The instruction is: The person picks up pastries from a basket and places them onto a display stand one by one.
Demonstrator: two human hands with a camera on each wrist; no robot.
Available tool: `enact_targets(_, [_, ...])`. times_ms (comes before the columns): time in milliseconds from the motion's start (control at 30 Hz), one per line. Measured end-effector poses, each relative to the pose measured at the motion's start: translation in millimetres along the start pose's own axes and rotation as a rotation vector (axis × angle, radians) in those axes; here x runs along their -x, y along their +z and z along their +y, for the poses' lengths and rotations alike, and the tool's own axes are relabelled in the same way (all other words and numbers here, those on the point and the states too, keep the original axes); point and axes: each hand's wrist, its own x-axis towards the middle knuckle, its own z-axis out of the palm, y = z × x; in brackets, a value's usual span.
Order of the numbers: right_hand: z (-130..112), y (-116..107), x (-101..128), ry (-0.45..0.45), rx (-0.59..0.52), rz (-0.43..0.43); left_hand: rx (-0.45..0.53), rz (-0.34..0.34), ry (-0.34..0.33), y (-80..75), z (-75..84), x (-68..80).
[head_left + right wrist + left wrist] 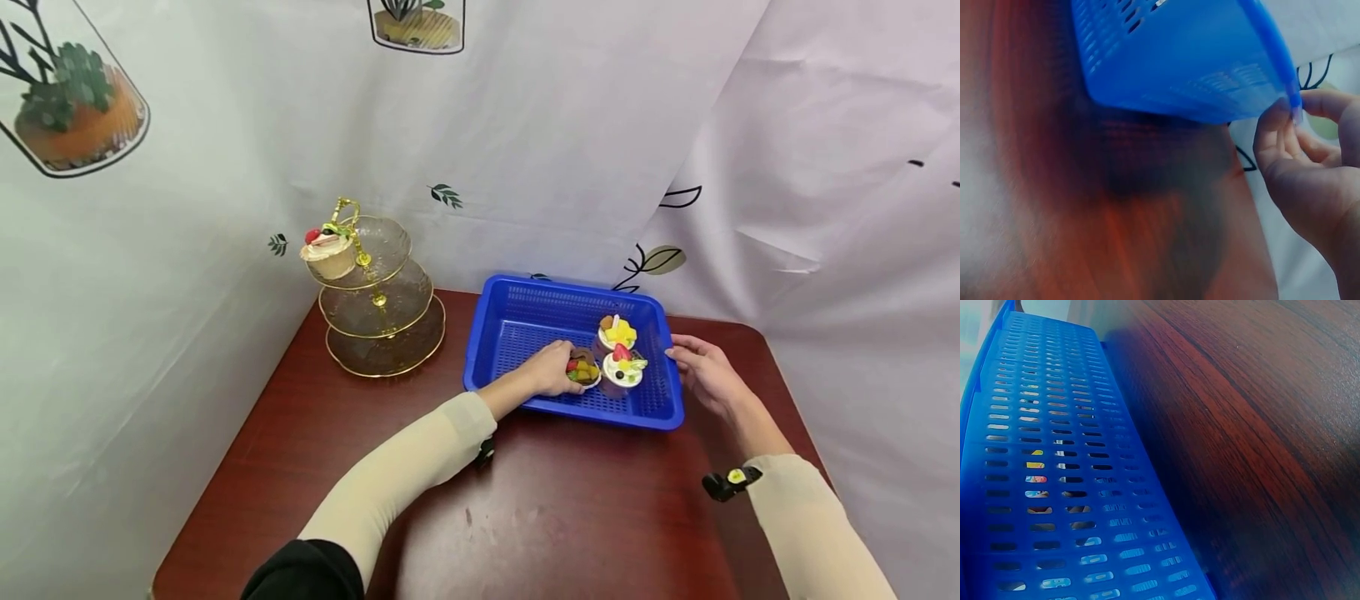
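Note:
Inside a blue plastic basket (517,287), my left hand (551,369) has its fingers curled round a brown cupcake (585,372) topped with yellow and red fruit. Right beside it stand a cream-topped cupcake with a strawberry (622,372) and another with yellow pieces (618,333). The basket's slotted wall hides that hand in the left wrist view. My right hand (708,375) pinches the basket's right rim between thumb and fingers, as the right wrist view confirms at the rim (1279,50).
A three-tier glass stand (382,358) with gold edges is at the back left of the dark red wooden table (585,517). One cream cupcake (330,254) sits on its top tier. A printed white cloth (525,167) hangs behind the table.

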Motion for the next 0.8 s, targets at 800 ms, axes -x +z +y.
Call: enact_targets(800, [-22, 7, -33, 0.135, 0.254, 0.104, -0.032, -0.016, 0.019, 4.3, -2.2, -1.9])
